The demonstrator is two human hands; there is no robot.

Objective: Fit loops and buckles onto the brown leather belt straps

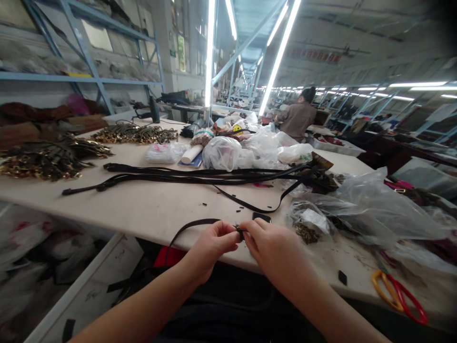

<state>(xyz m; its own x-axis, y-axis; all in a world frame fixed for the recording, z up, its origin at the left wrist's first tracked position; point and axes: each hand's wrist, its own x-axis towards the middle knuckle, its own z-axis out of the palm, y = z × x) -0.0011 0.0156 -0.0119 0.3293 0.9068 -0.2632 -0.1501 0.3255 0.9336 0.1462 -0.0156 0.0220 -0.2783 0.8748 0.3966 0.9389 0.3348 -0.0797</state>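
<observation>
My left hand (pixel 210 247) and my right hand (pixel 274 250) meet at the near edge of the pale table (pixel 150 205), both pinching the end of a thin black strap (pixel 189 226). The strap loops away to the left and drops below the table edge. What sits between my fingertips is too small to make out. A small black piece (pixel 261 217) lies just behind my right hand. A bundle of long black straps (pixel 200 175) stretches across the middle of the table.
Piles of straps with gold fittings (pixel 46 159) lie at the left. White plastic bags (pixel 246 150) sit at the back; clear bags (pixel 371 205) at the right. Scissors with red and yellow handles (pixel 400 295) rest at the near right. Another person (pixel 298 116) works farther off.
</observation>
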